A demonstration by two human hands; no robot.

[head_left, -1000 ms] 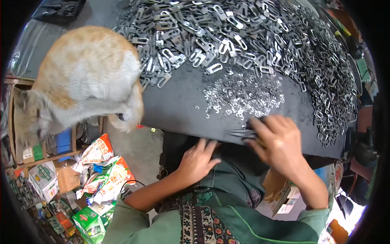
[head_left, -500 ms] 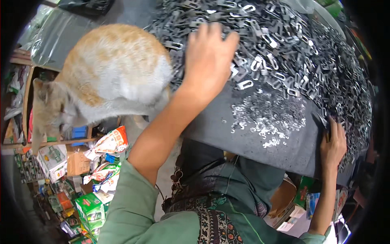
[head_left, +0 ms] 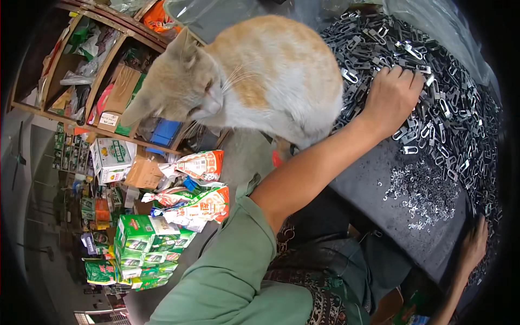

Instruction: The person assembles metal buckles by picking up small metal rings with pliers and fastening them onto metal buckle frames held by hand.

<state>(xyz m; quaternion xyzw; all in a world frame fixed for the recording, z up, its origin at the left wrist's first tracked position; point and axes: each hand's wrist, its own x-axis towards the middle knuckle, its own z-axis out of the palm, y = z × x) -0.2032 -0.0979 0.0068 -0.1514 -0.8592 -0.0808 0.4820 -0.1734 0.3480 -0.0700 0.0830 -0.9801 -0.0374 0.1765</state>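
A large heap of small metal clips [head_left: 449,108], flat with long loops, black and silvery, covers the far right of a dark tabletop [head_left: 368,176]. My left hand [head_left: 394,97] lies on the near left part of this heap, fingers curled down into the clips. What is under its fingertips is hidden. Small shiny C-shaped metal pieces [head_left: 425,195] form a loose patch nearer to me. My right hand [head_left: 474,246] is at the right of this patch, by the heap's edge. Its fingers are drawn together, and anything between them is too small to make out.
An orange-and-white cat [head_left: 271,70] sits left of the heap, close to my left forearm, head turned left. Clear plastic sheeting [head_left: 433,21] borders the heap's far side. Wooden shelving [head_left: 103,70], green boxes [head_left: 135,238] and printed bags [head_left: 200,206] stand at the left.
The view has swung left, so table and cat appear farther right. My left hand's spread fingers have curled into the clips. The cat's head, now more fully seen, faces down and left.
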